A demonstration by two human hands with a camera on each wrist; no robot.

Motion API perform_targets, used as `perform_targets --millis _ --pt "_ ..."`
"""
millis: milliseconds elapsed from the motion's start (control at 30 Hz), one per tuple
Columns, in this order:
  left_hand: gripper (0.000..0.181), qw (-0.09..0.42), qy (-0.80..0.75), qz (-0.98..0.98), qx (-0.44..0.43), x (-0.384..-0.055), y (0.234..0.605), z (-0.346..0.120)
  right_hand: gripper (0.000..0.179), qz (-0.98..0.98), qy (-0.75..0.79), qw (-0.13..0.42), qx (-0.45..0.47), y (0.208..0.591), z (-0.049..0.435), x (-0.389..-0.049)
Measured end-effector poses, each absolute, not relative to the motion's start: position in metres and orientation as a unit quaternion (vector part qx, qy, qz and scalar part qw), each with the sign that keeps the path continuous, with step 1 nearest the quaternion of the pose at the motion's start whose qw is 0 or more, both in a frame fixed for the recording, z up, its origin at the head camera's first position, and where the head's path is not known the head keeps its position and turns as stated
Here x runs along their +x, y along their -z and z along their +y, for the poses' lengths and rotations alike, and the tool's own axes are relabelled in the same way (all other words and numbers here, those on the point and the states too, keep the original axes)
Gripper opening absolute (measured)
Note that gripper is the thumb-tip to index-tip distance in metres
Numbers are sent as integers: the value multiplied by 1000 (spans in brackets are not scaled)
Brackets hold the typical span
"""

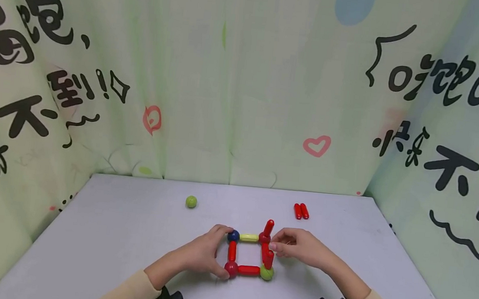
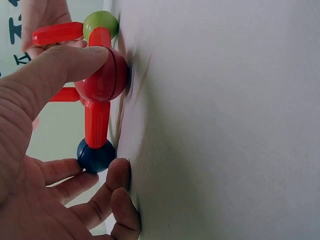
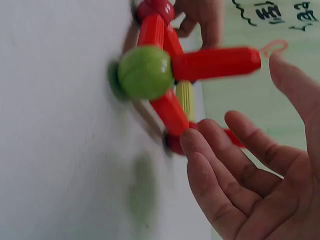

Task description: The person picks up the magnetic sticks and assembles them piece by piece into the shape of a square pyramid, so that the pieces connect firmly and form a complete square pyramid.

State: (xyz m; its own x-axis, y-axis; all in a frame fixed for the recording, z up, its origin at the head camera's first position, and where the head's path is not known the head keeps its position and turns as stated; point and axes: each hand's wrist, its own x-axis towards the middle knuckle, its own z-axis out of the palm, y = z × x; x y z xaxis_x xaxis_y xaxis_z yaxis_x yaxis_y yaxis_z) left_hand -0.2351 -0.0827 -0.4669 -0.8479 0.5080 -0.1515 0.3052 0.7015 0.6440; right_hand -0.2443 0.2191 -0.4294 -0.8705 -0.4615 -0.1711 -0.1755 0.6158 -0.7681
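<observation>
A square of magnetic sticks and balls lies on the table. Its corners are a blue ball (image 1: 233, 236), a red ball (image 1: 231, 268) near left, a green ball (image 1: 266, 272) near right and another red ball (image 1: 264, 238) far right. A yellow stick (image 1: 249, 238) forms the far side; red sticks (image 1: 248, 270) make the others. Two more red sticks stand up from the right-hand corners. My left hand (image 1: 204, 251) holds the left side, thumb on the near red ball and fingers at the blue one. Beside the far right corner, my right hand (image 1: 301, 247) has loosely bent fingers, holding nothing.
A loose green ball (image 1: 191, 201) sits toward the back of the white table (image 1: 129, 216). Two loose red sticks (image 1: 301, 211) lie side by side at the back right. A printed curtain (image 1: 236, 96) hangs behind and along both sides.
</observation>
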Motion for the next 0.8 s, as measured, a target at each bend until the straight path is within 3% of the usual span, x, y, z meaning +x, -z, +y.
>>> perform_targets --millis 233,500,800 --pt "103 159 -313 909 226 -234 468 -82 25 916 381 100 -78 443 246 -272" --pt "107 133 -291 923 212 -232 476 -75 32 932 355 9 66 466 273 -310" --pt "97 158 -351 901 202 -233 476 -79 38 934 342 -6 103 470 269 -333"
